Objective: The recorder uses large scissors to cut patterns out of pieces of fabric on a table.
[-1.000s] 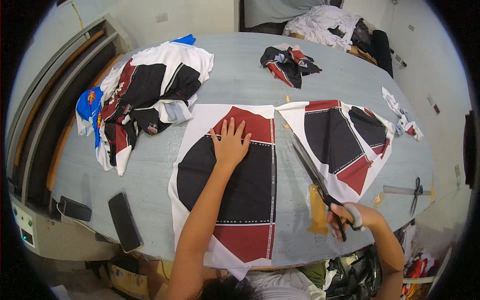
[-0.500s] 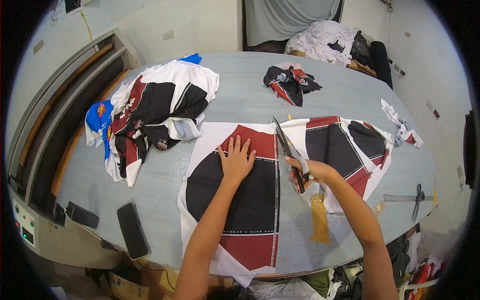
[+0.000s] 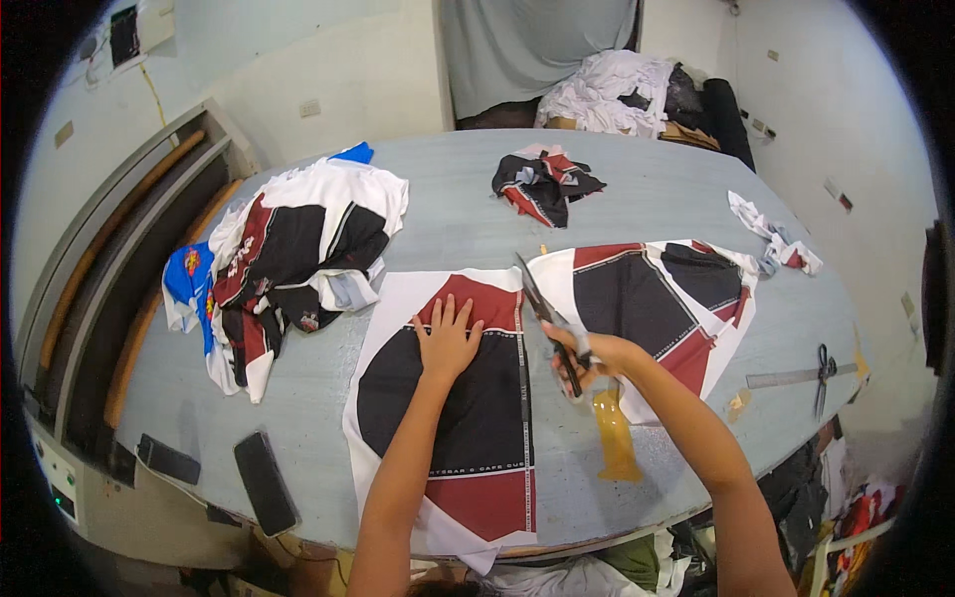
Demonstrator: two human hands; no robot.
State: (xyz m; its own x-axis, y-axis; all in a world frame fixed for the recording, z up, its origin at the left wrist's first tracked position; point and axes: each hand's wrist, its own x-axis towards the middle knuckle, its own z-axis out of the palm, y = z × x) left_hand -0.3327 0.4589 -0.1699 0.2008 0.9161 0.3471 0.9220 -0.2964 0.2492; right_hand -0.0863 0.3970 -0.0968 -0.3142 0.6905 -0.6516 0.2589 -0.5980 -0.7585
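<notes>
A printed fabric panel [image 3: 487,418], black and dark red with white margins, lies flat on the table before me. My left hand [image 3: 450,340] rests open on its upper part, fingers spread over the dark red and black print. Gripped in my right hand [image 3: 595,358] is a pair of large dark-bladed scissors [image 3: 538,301], pointing away from me along the panel's upper right edge. Whether the blades touch the cloth I cannot tell. To the right lies a second fabric piece [image 3: 627,298] with similar colours, partly folded.
Heaped garments [image 3: 298,234] lie at the left, a crumpled scrap [image 3: 547,184] at the back, white scraps [image 3: 774,237] at far right. Two dark phone-like things [image 3: 265,483] sit at lower left. Yellow tape [image 3: 616,438], a ruler [image 3: 781,379] and smaller scissors [image 3: 823,378] are at right.
The whole view has shifted, so the table's contents sit lower and further left in it. My left hand stays flat on the panel, and the scissors remain by its right edge.
</notes>
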